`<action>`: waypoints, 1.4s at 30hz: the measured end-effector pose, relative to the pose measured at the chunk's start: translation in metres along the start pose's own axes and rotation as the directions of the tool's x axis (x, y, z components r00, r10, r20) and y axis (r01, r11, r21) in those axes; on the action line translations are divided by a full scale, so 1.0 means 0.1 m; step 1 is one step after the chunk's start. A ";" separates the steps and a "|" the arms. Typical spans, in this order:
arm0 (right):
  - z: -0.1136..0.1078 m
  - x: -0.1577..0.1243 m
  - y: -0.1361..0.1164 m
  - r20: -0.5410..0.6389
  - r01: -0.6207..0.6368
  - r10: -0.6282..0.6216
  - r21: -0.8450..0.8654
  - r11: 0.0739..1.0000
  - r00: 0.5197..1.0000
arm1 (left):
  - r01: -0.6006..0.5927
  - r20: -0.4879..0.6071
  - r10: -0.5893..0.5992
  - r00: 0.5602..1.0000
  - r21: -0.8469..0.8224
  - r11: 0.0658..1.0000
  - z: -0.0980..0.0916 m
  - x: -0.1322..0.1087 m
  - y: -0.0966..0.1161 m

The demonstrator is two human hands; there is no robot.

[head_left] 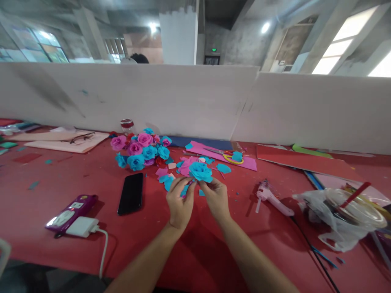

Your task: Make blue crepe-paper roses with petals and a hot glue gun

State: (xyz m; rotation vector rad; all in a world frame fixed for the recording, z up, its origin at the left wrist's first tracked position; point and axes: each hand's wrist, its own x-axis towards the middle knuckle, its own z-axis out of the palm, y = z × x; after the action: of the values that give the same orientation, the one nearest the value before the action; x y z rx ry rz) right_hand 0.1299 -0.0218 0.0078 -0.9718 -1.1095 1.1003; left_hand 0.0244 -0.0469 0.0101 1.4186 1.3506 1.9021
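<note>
A blue paper flower (200,171) is held up over the red table, its layered petals facing upward. My left hand (181,203) pinches it low on the left side. On its right underside, the fingers of my right hand (217,198) are closed on the petals. The flower's base is hidden behind my fingers. Cut blue petals (224,168) and pink paper scraps (161,172) lie around and behind my hands. To the left stands a bunch of finished pink, blue and red paper flowers (142,149).
A black phone (130,193) and a purple power strip (71,211) with a white charger lie at left. Yellow-handled scissors (233,159) rest on pink paper behind. At right are a pink glue gun (273,198) with its cord and a bagged lidded cup (348,207).
</note>
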 end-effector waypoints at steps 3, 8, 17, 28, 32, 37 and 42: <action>-0.01 0.00 -0.02 -0.031 0.024 -0.026 -0.091 0.996 0.999 | 0.083 0.041 -0.083 0.996 0.022 0.996 0.06 0.02 0.00; -0.02 0.00 -0.02 -0.036 0.058 -0.067 -0.208 0.976 0.997 | 0.184 0.116 -0.189 0.975 0.054 0.981 0.06 0.07 0.01; -0.01 0.01 -0.01 0.013 0.082 -0.080 -0.194 0.978 0.997 | 0.198 0.149 -0.225 0.963 0.176 0.964 0.03 0.17 0.05; 0.01 0.00 -0.02 0.029 0.085 -0.081 -0.195 0.977 0.996 | 0.007 0.175 -0.034 0.984 0.153 0.988 -0.05 0.12 -0.08; 0.04 -0.02 0.00 0.041 0.080 -0.074 -0.166 0.983 0.996 | 0.080 0.192 -0.109 0.975 0.154 0.985 -0.08 0.13 -0.11; 0.07 -0.02 0.05 0.041 0.068 -0.063 -0.129 0.989 0.997 | 0.231 0.229 -0.241 0.943 0.071 0.970 -0.06 0.13 -0.11; 0.06 -0.03 0.07 0.075 0.068 -0.061 -0.102 0.992 0.995 | 0.288 0.248 -0.282 0.927 0.013 0.957 -0.05 0.14 -0.10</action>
State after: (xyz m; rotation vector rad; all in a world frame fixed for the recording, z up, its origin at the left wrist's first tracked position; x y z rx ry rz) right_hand 0.1223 -0.0233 0.0021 -0.9771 -1.2587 1.0399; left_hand 0.0122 -0.0341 0.0081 1.3142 1.3255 1.4962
